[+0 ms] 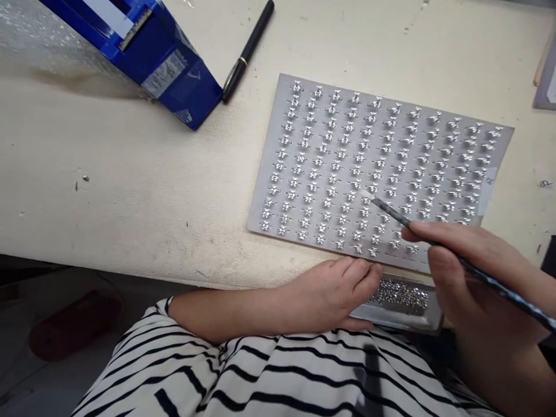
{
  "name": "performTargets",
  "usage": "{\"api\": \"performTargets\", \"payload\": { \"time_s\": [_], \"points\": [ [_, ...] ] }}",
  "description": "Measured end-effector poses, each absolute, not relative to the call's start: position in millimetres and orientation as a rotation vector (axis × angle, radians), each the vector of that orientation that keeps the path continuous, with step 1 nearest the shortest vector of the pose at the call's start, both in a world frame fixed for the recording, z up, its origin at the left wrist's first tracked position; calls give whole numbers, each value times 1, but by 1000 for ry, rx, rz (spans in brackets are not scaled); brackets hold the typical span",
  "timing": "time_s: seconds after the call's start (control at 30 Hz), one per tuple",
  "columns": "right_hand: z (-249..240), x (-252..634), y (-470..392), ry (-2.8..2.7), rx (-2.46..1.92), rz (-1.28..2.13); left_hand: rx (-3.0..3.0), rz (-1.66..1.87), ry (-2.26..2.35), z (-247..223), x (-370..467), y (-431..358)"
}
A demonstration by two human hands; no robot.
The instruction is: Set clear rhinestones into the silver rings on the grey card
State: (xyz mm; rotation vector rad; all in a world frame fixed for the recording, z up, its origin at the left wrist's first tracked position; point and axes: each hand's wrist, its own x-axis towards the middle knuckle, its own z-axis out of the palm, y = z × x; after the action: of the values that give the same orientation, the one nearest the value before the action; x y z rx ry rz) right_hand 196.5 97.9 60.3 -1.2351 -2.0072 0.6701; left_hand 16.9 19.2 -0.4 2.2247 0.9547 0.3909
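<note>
My right hand [482,284] is closed around a thin dark stick with a pale tip [393,213], held like a pencil. Its tip hovers over or touches a grey board [275,132]; which of the two I cannot tell. Rows of small shiny silver pieces [321,149], each with a jewelled figure on top, stand in slots across this board. At the table's front edge my left hand [332,291] grips a shallow tray [435,317], thumb below and fingers on top. Many tiny glittering stones [402,295] lie in the tray, partly hidden by the fingers.
A blue plastic holder [174,75] with tape on it stands at the upper left, beside clear plastic wrapping [65,52]. A black pen [247,52] lies against its corner. A pale box edge [546,87] shows at the right. Small specks dot the cream table [130,202].
</note>
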Motion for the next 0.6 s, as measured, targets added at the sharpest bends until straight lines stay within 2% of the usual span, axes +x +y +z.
{"api": "performTargets", "payload": {
  "time_s": [0.2,0.6],
  "points": [
    [53,176,112,-2212,-1095,664,2276,394,938,2,16,22],
    [44,168,117,-2166,-1133,748,2295,428,940,0,14,19]
  ]
}}
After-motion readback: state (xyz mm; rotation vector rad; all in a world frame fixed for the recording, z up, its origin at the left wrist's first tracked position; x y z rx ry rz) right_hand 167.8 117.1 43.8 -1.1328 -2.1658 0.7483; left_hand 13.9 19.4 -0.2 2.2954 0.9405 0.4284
